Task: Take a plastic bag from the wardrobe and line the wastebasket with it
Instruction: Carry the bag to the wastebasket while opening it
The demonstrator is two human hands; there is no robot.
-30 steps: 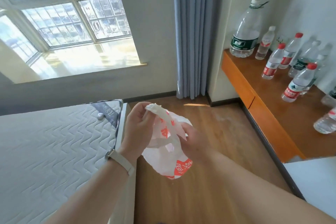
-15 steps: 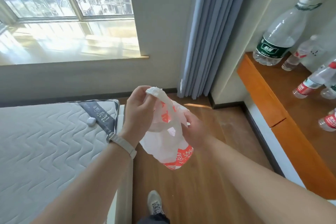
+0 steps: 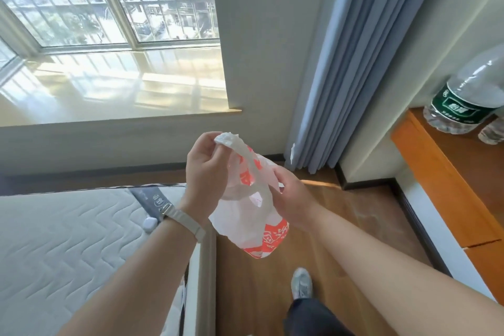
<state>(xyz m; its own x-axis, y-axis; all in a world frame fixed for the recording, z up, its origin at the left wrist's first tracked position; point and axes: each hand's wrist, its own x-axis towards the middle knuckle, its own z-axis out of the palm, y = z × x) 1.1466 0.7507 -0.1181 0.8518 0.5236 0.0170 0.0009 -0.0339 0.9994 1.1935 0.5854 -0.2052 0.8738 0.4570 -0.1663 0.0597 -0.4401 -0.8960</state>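
Beside the mattress (image 3: 68, 240), the left hand (image 3: 207, 169) pinches one handle of the plastic bag (image 3: 245, 229); the right hand (image 3: 291, 199) grips its other side, probably to spread the mouth; no wastebasket shows.

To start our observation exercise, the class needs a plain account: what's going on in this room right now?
A person stands on the wooden floor between a grey quilted mattress and an orange wooden shelf, holding a crumpled white plastic bag with red-orange print in both hands. The left hand pinches a handle loop at the top; the right hand grips the bag lower down at its side. No wastebasket is in view, so the lining is not yet done.
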